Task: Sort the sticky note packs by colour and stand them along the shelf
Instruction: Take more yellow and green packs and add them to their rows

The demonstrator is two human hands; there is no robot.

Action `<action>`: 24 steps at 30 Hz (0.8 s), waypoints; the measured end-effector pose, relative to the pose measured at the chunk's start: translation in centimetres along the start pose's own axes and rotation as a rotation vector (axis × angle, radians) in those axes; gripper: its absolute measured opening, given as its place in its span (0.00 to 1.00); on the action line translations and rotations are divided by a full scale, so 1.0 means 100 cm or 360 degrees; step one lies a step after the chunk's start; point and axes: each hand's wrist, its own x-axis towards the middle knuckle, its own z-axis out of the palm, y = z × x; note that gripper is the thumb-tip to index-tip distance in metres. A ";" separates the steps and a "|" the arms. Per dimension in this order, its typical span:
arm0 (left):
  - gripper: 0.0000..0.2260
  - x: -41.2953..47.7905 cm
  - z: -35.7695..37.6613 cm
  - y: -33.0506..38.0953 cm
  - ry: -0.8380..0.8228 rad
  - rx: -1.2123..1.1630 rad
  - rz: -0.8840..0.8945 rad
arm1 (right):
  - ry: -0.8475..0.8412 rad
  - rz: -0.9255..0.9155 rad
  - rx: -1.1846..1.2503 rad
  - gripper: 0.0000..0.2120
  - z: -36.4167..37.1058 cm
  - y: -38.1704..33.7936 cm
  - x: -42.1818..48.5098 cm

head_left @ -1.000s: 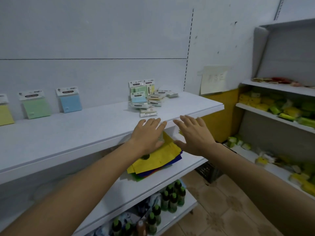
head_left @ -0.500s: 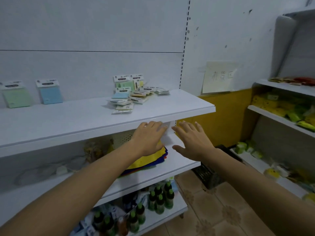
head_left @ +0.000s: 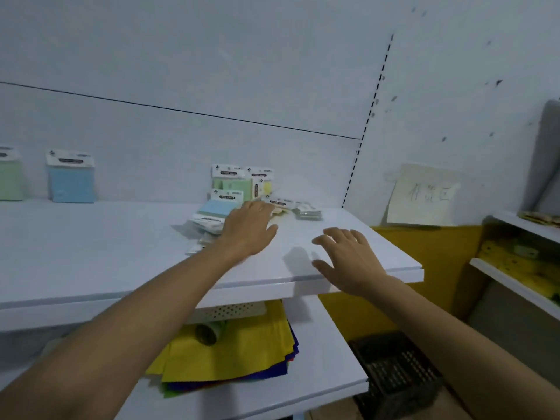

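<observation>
White shelf board (head_left: 91,247), top tier. Both hands have come up from the shelf's front edge, where they were a second ago, and now reach over the board.

Left hand (head_left: 248,228) lies flat, fingers straight, on the near side of the loose pile of sticky note packs (head_left: 291,206). It touches the pile but grips nothing yet. Right hand (head_left: 348,259) is spread over bare board to the right of the pile and is empty. A shadow beneath it suggests it hovers rather than rests.

The pile sits mid-shelf near the back wall. A flat blue pack (head_left: 216,207) lies at its left, green and yellow packs lean upright behind, and more lie flat to the right. Well to the left, already stood against the wall, are the standing blue pack (head_left: 71,177) and the standing green pack (head_left: 10,180).

Judgement: the reach is finished and the pick is about to begin. Most of the sorting remains.

Lower shelf: coloured paper sheets (head_left: 236,353).
</observation>
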 end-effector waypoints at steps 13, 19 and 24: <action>0.19 0.071 0.075 -0.038 -0.0094 -0.0162 -0.0257 | 0.0030 0.0201 0.0382 0.20 0.074 0.035 0.139; 0.21 0.072 0.076 -0.035 -0.0011 -0.0021 -0.0245 | 0.0143 0.0275 0.0666 0.31 0.096 0.041 0.198; 0.20 0.068 0.081 -0.036 0.0025 0.0085 -0.0217 | 0.0091 -0.0086 0.0650 0.26 0.117 0.051 0.232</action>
